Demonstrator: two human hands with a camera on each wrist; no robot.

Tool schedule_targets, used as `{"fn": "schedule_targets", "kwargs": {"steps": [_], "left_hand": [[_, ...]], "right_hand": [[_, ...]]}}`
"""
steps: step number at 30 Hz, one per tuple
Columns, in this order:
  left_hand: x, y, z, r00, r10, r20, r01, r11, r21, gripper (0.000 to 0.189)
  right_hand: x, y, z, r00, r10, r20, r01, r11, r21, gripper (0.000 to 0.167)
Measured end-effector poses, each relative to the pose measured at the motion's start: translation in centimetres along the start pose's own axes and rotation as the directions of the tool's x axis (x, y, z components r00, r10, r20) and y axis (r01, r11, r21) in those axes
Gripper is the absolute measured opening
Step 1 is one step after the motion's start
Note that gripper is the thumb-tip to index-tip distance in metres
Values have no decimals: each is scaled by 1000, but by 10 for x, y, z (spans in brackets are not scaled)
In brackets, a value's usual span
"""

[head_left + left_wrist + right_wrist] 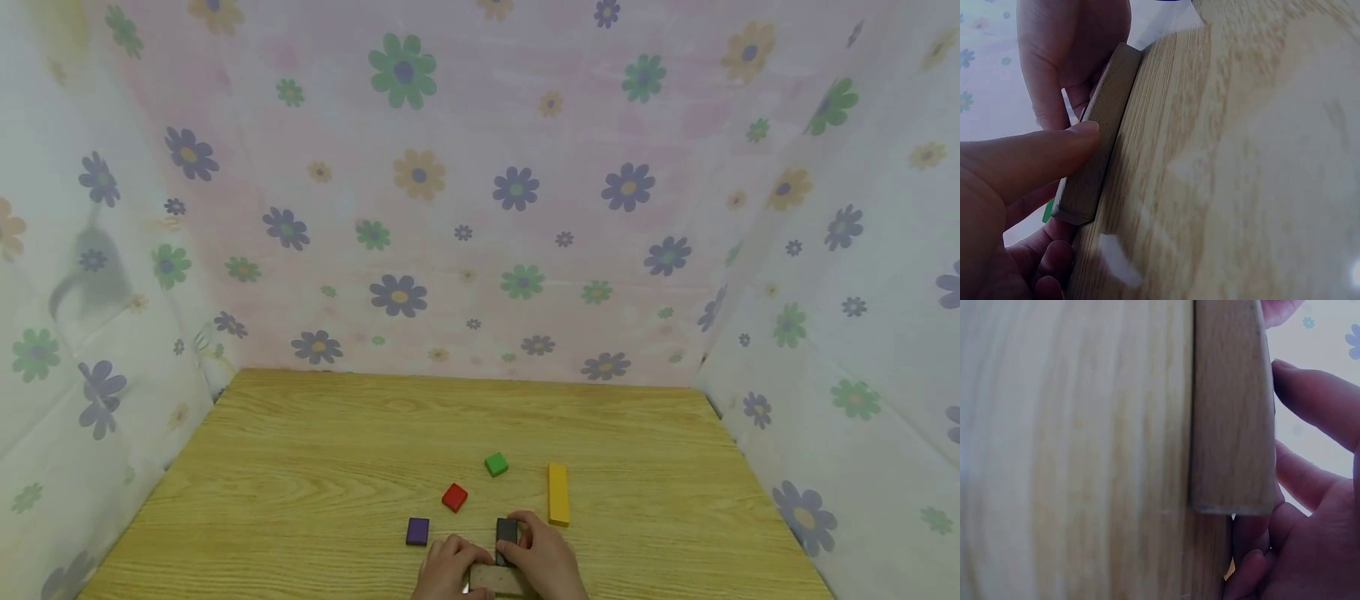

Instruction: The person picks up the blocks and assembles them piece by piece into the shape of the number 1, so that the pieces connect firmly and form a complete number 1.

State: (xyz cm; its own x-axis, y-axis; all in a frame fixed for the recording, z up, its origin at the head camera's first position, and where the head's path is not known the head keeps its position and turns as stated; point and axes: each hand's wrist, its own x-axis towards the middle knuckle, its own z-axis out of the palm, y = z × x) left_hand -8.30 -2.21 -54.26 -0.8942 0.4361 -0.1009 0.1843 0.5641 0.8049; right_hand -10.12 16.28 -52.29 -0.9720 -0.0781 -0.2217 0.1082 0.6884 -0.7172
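At the near edge of the head view, a plain wooden block (497, 580) lies crosswise on the table. My left hand (447, 570) grips its left end; the left wrist view shows the thumb pressed to the near face of this wooden block (1105, 103). A black block (507, 530) stands end-on to it, just behind. My right hand (550, 560) pinches the black block between thumb and fingers. In the right wrist view the wooden block (1232, 419) hides the black one, with the right hand (1316, 469) beyond it.
Left of the hands sits a purple block (417, 532), then a red block (454, 497) and a green block (497, 464) farther back. A long yellow block (558, 494) lies behind the right hand. Flowered cloth (465, 267) encloses the wooden table (315, 450).
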Motion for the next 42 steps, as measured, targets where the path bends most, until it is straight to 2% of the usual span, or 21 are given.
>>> {"fn": "schedule_targets", "kwargs": {"steps": [4, 8, 13, 18, 22, 29, 34, 39, 42], "left_hand": [[0, 0, 0, 1000, 0, 2, 0, 1000, -6, 26], [1, 0, 0, 1000, 2, 3, -2, 1000, -14, 25], [0, 1, 1, 1000, -2, 3, 2, 1000, -16, 25], [0, 1, 1, 1000, -7, 4, 7, 1000, -14, 25], [-1, 0, 1, 1000, 11, -7, -11, 1000, -13, 25], [-1, 0, 1, 1000, 10, -17, -10, 1000, -14, 25], [-1, -1, 2, 999, 23, -27, -24, 1000, -12, 25], [-2, -2, 3, 1000, 18, -25, -18, 1000, -17, 26], [-1, -2, 3, 999, 22, -27, -22, 1000, -16, 26]], "right_hand": [[0, 1, 0, 1000, 10, -1, -10, 1000, 25, 48], [0, 4, 0, 999, 48, -10, -47, 994, 99, 50], [-1, 8, -2, 997, 71, -8, -67, 971, 231, 49], [-1, 11, -5, 996, 89, 1, -84, 947, 309, 51], [-1, 12, -10, 992, 127, -19, -113, 932, 346, 47], [-3, 13, -14, 986, 137, -91, -95, 925, 368, 34], [-2, 17, -15, 979, 170, -109, -104, 888, 449, 28], [-2, 20, -15, 973, 179, -147, -77, 848, 525, 23], [-3, 22, -15, 970, 182, -161, -68, 838, 542, 23]]}}
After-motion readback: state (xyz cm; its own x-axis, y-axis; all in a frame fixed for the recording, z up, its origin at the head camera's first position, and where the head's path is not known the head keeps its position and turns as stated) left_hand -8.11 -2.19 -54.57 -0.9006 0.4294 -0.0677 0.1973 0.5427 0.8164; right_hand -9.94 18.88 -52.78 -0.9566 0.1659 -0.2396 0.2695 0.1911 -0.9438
